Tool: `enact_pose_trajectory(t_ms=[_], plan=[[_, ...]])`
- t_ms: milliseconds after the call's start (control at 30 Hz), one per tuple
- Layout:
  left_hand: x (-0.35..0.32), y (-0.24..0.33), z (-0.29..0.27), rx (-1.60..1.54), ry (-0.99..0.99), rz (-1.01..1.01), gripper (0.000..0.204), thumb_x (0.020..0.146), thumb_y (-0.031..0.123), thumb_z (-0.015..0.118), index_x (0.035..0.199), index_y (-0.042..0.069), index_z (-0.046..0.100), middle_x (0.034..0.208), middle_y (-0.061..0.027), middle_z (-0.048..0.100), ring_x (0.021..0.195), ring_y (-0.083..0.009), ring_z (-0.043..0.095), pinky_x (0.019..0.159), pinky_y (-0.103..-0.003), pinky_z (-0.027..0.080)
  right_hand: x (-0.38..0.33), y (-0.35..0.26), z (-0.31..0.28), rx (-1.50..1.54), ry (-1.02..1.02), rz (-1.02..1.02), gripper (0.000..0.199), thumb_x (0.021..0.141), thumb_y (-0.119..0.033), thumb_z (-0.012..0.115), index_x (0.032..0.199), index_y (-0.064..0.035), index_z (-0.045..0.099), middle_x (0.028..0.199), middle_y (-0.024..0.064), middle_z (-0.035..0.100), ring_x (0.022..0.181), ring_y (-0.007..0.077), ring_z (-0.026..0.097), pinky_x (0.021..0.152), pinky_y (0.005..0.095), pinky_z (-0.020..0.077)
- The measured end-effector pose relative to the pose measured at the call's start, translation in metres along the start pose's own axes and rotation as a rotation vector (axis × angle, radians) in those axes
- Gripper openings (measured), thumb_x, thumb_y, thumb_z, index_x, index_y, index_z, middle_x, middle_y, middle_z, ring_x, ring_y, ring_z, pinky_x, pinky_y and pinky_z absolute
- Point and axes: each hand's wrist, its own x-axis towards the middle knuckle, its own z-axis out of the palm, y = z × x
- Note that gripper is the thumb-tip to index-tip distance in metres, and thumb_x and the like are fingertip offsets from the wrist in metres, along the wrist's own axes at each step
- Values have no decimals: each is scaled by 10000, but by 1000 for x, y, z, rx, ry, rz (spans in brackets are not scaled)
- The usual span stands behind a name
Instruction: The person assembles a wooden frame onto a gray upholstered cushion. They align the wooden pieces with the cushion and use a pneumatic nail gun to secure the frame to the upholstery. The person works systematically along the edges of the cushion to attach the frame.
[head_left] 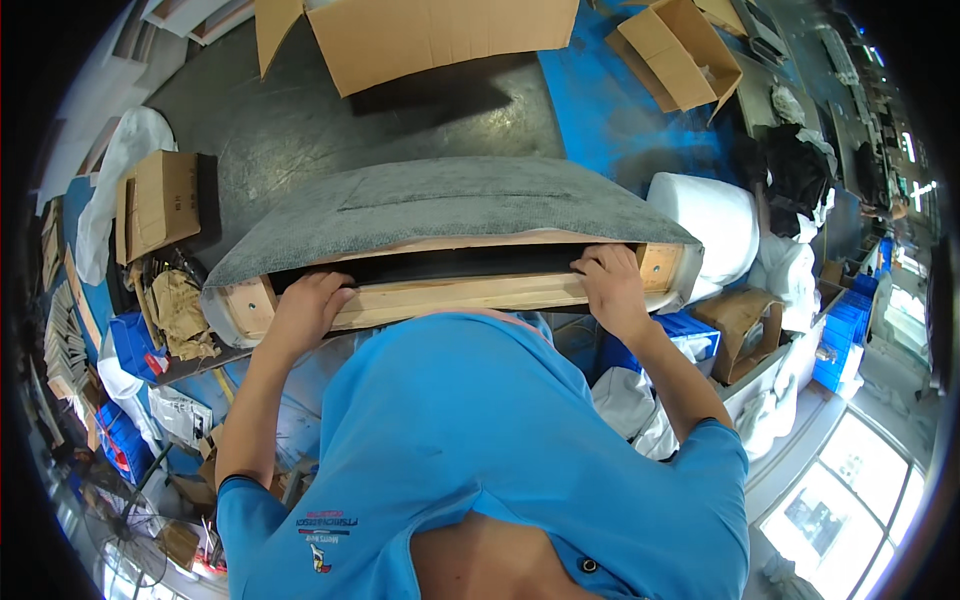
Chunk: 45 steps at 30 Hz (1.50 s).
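Observation:
A grey fabric-covered panel with a wooden frame (455, 296) lies on the dark worktable close to my body. Its near side shows a long dark opening between the fabric top (440, 205) and a pale lower rail. My left hand (312, 303) is closed over that rail near the left end, its fingertips inside the slot. Toward the right end, my right hand (610, 283) grips the same rail, fingers curled into the gap. Bare wooden blocks with holes show at both corners. The inside of the opening is too dark to make out.
A large cardboard box (440, 40) stands at the far side of the worktable (260, 130), another open box (675, 55) at far right. A small carton (165, 205) sits at the left. A white wrapped roll (705, 225) lies just right of the panel. Blue bins stand on both sides.

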Motion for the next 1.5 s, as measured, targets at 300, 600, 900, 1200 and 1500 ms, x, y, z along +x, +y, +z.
enact_pose_trajectory(t_ms=[300, 600, 900, 1200, 1500], plan=[[8, 8, -2, -178, 8, -212, 254, 1039, 259, 633, 1035, 20, 719, 847, -255, 701, 842, -457, 699, 718, -498, 523, -4, 31, 34, 121, 84, 128, 115, 976, -138, 636, 1063, -89, 693, 860, 158, 717, 817, 383, 703, 732, 518, 549], [-57, 7, 3, -333, 61, -419, 209, 1003, 187, 698, 1044, -14, 740, 821, -213, 721, 732, -372, 698, 692, -404, 530, 48, 9, 4, 127, -60, -151, 88, 916, -180, 712, 902, -99, 744, 885, 105, 737, 874, 330, 724, 796, 460, 574], [-72, 37, 10, 158, 152, 107, 165, 929, 161, 724, 985, 39, 626, 1055, -117, 715, 963, -313, 704, 797, -434, 582, 47, -3, -32, -352, -374, -330, 137, 865, -199, 733, 910, -73, 763, 965, 84, 705, 986, 295, 682, 970, 428, 514], [-30, 50, 6, 106, -32, 23, 298, 930, 200, 735, 1188, 51, 728, 1195, -140, 704, 1077, -355, 691, 901, -444, 571, 59, -13, -1, 180, -353, -185, 170, 926, -153, 718, 1062, -63, 770, 1028, 102, 725, 980, 342, 694, 913, 441, 570], [-40, 34, 6, 109, 19, 205, 189, 937, 122, 684, 1096, 27, 720, 1122, -123, 739, 1025, -316, 720, 806, -398, 612, 58, -6, -17, 148, -383, -371, 168, 913, -151, 723, 1057, -72, 759, 1081, 91, 753, 996, 327, 712, 884, 445, 577]])
